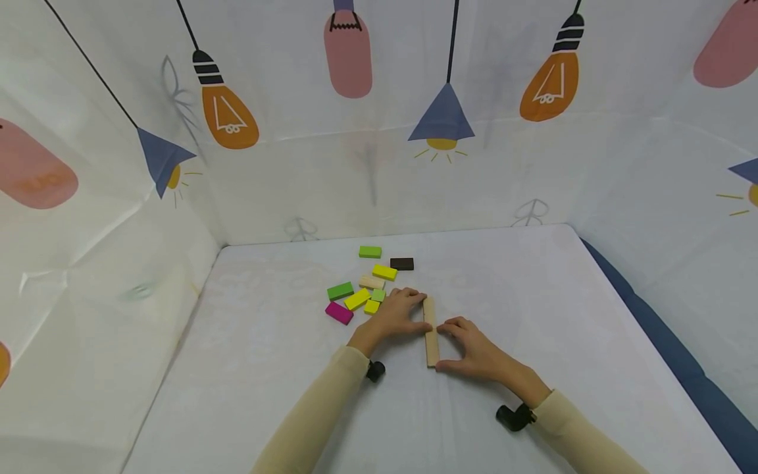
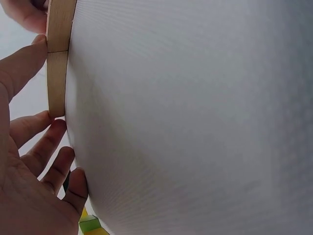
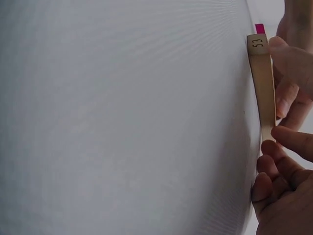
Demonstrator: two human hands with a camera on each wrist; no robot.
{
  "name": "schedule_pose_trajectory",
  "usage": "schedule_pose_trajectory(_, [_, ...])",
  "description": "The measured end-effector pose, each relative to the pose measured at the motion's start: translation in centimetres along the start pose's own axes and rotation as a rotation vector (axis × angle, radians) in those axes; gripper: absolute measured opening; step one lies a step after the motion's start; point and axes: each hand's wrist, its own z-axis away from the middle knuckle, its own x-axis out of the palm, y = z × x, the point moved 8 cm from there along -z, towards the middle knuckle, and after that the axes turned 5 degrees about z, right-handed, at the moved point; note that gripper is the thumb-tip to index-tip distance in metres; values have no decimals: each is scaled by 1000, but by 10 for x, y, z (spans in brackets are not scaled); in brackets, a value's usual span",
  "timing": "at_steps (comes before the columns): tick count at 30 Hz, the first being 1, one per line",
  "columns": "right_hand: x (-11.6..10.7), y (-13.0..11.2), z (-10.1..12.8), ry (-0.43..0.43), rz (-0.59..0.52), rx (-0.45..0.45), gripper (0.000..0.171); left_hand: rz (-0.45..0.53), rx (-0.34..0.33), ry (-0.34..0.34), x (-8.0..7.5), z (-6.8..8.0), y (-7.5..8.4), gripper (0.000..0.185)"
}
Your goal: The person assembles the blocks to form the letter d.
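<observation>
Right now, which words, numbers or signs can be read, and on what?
"53", turned sideways, on the end of the wooden block, right wrist view.
Leftmost pink wall shape, head view: a faint mark, too blurred to read.
Nothing else legible.

- white table (image 1: 284, 408), lightly textured up close
- dead centre of my clock: two bare wooden blocks (image 1: 432, 343) butted end to end, running roughly 12 to 6
- out at 11: lime block (image 1: 370, 252) plus dark brown block (image 1: 401, 264)
- about 10, loosely bunched: three yellow blocks (image 1: 357, 299), green block (image 1: 340, 291), pale wood block (image 1: 372, 282), small light-green block (image 1: 378, 295)
- near 9: magenta block (image 1: 339, 313)
</observation>
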Motion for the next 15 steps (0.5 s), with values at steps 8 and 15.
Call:
schedule_pose_trajectory(8, [-8,0,-9,117,-56,-60,67,24,-10,2,2,0,-2,76])
schedule_pose_trajectory(15, [-8,8,-23,154,-146,-78,58,20,1,13,3,-1,-4,76])
